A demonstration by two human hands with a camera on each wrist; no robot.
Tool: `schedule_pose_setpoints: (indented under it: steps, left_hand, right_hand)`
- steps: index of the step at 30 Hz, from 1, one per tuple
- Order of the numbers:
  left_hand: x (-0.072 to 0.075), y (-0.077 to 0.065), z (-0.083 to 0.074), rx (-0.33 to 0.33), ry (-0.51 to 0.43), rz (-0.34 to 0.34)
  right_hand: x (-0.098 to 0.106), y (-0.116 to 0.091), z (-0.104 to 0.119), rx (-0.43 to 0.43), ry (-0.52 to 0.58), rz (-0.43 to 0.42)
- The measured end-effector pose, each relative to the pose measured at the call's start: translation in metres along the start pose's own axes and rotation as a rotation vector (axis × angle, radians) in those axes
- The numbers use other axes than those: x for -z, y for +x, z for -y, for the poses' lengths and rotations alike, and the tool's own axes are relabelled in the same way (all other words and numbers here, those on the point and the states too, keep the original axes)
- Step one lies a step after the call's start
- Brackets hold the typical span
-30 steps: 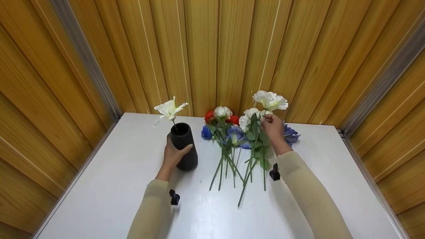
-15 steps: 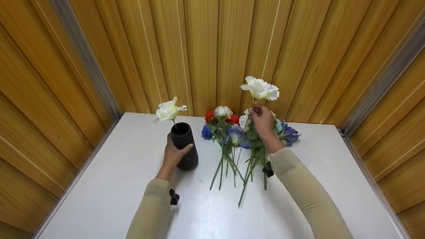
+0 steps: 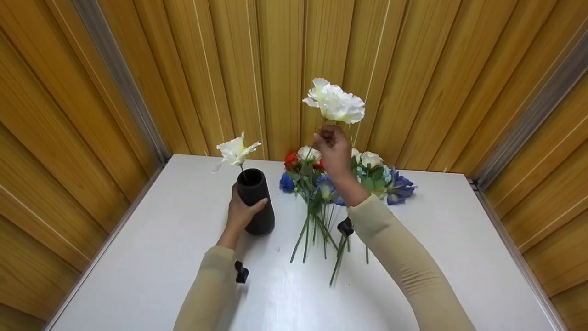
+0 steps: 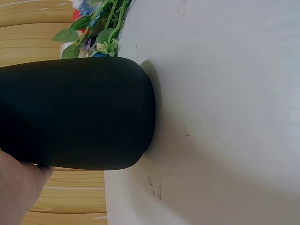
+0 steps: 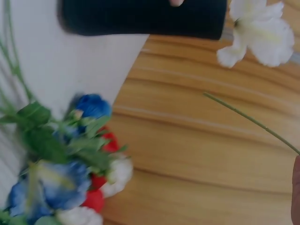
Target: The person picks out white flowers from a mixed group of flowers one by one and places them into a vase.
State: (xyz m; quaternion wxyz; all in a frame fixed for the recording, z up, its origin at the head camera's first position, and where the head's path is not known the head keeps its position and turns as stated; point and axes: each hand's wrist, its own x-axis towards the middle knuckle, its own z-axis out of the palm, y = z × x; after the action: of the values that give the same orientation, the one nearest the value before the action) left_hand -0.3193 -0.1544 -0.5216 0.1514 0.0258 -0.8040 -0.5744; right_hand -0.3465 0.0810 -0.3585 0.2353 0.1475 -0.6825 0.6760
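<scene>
Toward back edge of table (image 3: 151,266), gripping vase (image 3: 254,195) with left hand (image 3: 241,213), likely for steadiness. Pinching flower (image 3: 335,103) high on stem (image 5: 266,128) with right hand (image 3: 337,154), likely to free lower end.

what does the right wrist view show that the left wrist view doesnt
Only the right wrist view: the white bloom at the mouth of the dark vase, plus the right hand at the edge, holding a green stem. Only the left wrist view: dark marks on the tabletop. Both: the vase, part of the left hand on it, the heap of flowers, the tabletop and the wooden wall panels.
</scene>
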Motion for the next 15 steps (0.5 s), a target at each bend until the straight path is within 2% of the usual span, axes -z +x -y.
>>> schedule_pose_setpoints:
  steps: [3,8,15]
  left_hand:
    - [0.000,0.000,0.001,-0.009,-0.004,-0.005]
    - [-0.002,-0.001,0.000,-0.027,-0.018,-0.018]
    - [-0.007,-0.001,-0.002,-0.029,-0.026,-0.020]
  right_hand:
    - [-0.016,-0.005,0.013,0.062,0.037,0.057]
    - [-0.037,-0.019,0.027,0.134,-0.014,0.132]
    - [-0.056,-0.034,0.032,0.180,-0.082,0.168]
